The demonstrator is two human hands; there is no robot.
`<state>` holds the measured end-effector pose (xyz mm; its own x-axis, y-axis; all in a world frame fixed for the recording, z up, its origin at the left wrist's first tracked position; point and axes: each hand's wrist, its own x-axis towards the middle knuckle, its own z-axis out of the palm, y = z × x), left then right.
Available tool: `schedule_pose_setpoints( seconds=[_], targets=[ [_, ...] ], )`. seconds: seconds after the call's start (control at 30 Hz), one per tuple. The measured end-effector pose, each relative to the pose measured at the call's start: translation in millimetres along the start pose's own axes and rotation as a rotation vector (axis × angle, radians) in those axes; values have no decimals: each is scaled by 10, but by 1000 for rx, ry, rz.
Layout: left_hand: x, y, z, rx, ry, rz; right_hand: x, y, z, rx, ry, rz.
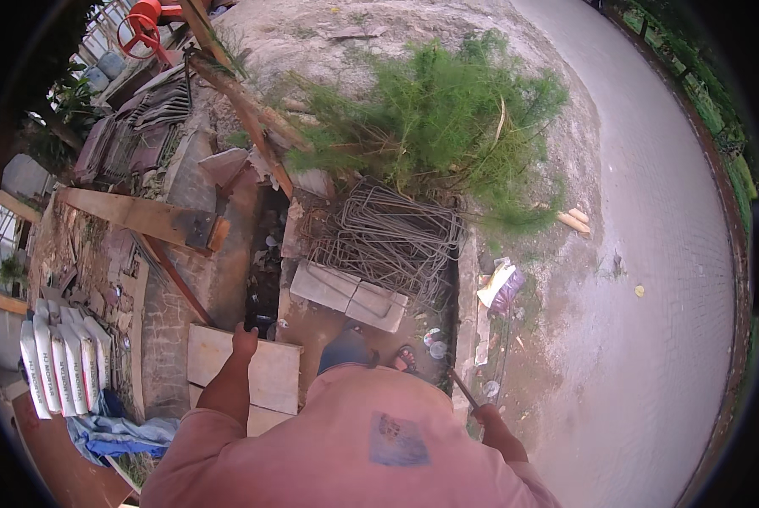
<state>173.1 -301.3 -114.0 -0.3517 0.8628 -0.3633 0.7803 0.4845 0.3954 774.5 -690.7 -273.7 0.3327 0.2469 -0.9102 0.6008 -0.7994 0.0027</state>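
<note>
My left hand [245,340] is over the upper edge of a pale slab [252,364], beside a dark narrow trench [265,284]. Its fingers look closed; whether anything sits in them is too small to make out. A thin reddish-brown pole [176,279] slants down to the slab's edge, just left of that hand. Low on the right, my right hand [485,414] is wrapped round a dark stick [463,389]. The stick's far end points up and left toward the edge of the concrete floor near my sandalled foot [406,359].
Ahead lie bent steel rebar stirrups [388,241] by pale tiles [346,292]. Behind them spreads a feathery green bush [447,118]. A wooden beam [134,216] juts in from the left, above stacked white sacks [64,360]. A paved road [650,254] runs along the right.
</note>
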Motion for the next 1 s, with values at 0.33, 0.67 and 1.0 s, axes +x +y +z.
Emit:
schedule_pose_setpoints(
  seconds=[0.33, 0.67, 1.0],
  targets=[
    [-1213, -1464, 602, 76, -120, -26, 176, -2005, -1280, -225, 267, -447],
    [-2044, -2274, 331, -339, 7, -509, -1324, -4215, -1456, 4, 335, -1124],
    [-2088, -3361, 169, -609, 204, -710, -2658, -5694, -429, 306, 149, -1476]
  ],
)
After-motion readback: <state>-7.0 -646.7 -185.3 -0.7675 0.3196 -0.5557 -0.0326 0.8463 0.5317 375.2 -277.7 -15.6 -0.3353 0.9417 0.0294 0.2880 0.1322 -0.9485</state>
